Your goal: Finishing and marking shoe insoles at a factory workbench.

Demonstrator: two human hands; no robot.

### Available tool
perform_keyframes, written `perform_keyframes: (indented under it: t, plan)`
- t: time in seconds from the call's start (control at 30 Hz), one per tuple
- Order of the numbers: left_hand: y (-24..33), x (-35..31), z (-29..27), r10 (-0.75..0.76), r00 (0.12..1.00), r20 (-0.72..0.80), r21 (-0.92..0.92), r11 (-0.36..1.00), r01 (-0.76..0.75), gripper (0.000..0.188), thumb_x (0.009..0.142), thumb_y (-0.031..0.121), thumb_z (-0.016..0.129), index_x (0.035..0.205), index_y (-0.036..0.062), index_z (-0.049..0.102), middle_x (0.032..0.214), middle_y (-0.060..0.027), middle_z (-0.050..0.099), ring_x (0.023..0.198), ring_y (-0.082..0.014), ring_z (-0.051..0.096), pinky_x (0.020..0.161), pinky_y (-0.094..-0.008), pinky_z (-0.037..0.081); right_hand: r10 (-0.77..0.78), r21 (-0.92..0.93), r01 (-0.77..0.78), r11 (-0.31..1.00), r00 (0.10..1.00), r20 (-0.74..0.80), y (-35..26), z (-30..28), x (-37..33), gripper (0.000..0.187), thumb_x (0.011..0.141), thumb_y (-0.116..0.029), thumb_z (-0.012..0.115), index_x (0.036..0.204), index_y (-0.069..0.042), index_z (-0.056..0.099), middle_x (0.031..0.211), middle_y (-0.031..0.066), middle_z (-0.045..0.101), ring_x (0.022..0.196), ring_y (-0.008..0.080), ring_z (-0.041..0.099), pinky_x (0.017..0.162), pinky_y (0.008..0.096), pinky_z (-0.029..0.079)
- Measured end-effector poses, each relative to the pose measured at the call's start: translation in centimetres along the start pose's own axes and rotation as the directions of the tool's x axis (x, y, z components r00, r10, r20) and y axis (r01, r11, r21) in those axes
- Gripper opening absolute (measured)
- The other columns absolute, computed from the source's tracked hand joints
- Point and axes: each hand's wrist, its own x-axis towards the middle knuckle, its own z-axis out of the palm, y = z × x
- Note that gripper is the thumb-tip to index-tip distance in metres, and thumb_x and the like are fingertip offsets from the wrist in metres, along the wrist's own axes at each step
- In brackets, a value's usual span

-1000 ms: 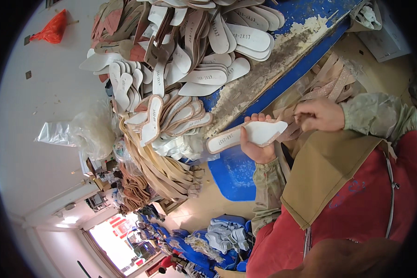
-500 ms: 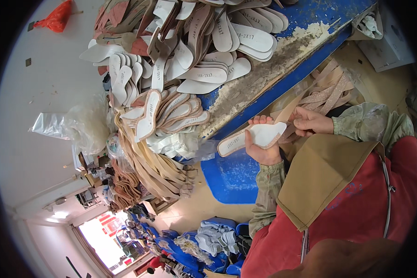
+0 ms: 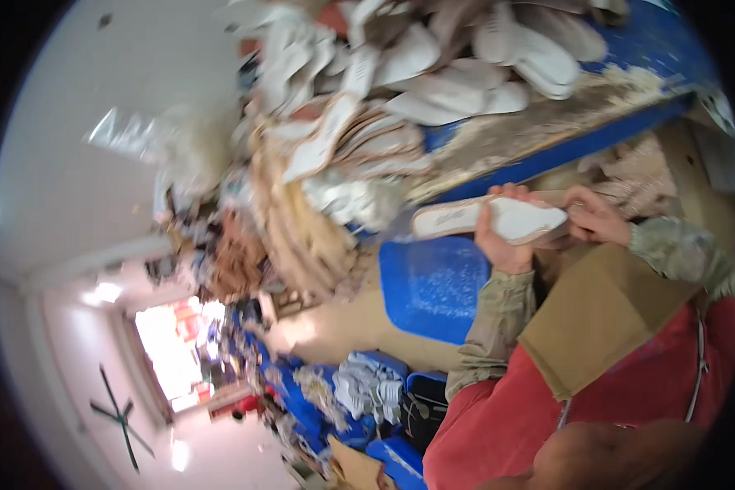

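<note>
A white insole (image 3: 531, 220) with a pale tan rim lies across my left hand (image 3: 506, 242). My left thumb rests on its top face, and the fingers curl round the far edge. At the pointed toe end my right hand (image 3: 598, 217) has its fingers pinched together at the rim; a tan strip appears to run there, though blur hides exactly what they grip. Beyond my right hand hangs a bundle of pinkish strips (image 3: 641, 175). Closest on the worktable are stacked insoles with tan rims (image 3: 376, 143).
A worn blue worktable (image 3: 539, 155) carries heaps of white insoles (image 3: 539, 61). Long beige strips (image 3: 290, 212) hang at its end beside a clear plastic bag (image 3: 192, 151). A blue plastic seat or bin (image 3: 433, 286) stands below my left hand. Blue crates (image 3: 310, 400) of material line the floor behind.
The whole view has swung, so the table, hands and insole sit further right and the picture is more blurred. Both hands keep their hold at the insole.
</note>
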Motion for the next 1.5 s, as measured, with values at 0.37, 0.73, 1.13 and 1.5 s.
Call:
perform_keyframes:
  t: [0.37,0.73,1.13,1.5]
  plan:
    - [5.6,-3.8,2.8,-0.068,0.986,0.150,0.159,0.986,0.044,0.020,0.084,0.017,0.053,0.100,0.0055,0.051,0.086,-0.0102,0.055,0.076,-0.0199,0.053,0.068,-0.0340,0.046,-0.237,-0.729,0.109,0.676,0.969,-0.074,1.5,7.1,2.3,0.023,0.091,-0.019,0.052,0.076,-0.002,0.054,0.064,-0.0028,0.047,0.057,0.0049,0.035,0.052,0.0198,0.032]
    - [7.4,-5.0,3.6,0.341,0.940,0.005,0.790,0.575,-0.212,0.014,0.080,0.012,0.065,0.086,0.0016,0.059,0.078,-0.0070,0.061,0.069,-0.0134,0.056,0.064,-0.0236,0.046,-0.161,-0.583,0.054,0.811,0.978,-0.134,-0.1,10.6,3.1,0.022,0.091,-0.015,0.052,0.073,-0.002,0.052,0.064,-0.0016,0.049,0.056,0.0053,0.034,0.051,0.0216,0.031]
    - [5.5,-5.3,5.7,0.323,0.945,0.053,0.735,0.628,-0.256,0.017,0.082,0.013,0.066,0.088,-0.0008,0.059,0.074,-0.0062,0.062,0.063,-0.0127,0.056,0.059,-0.0238,0.047,-0.163,-0.661,0.042,0.750,0.979,-0.123,-0.4,9.3,2.9,0.014,0.091,-0.012,0.052,0.086,0.000,0.057,0.072,-0.0011,0.054,0.062,0.0050,0.039,0.056,0.0188,0.035]
    - [7.3,-3.2,6.4,0.375,0.926,0.031,0.763,0.590,-0.264,0.019,0.076,0.013,0.067,0.082,-0.0041,0.060,0.071,-0.0072,0.062,0.056,-0.0137,0.055,0.053,-0.0236,0.046,-0.173,-0.748,-0.009,0.664,0.971,-0.165,-2.0,7.4,0.7,0.021,0.090,-0.011,0.051,0.105,0.001,0.059,0.087,0.0025,0.059,0.075,0.0073,0.048,0.066,0.0202,0.040]
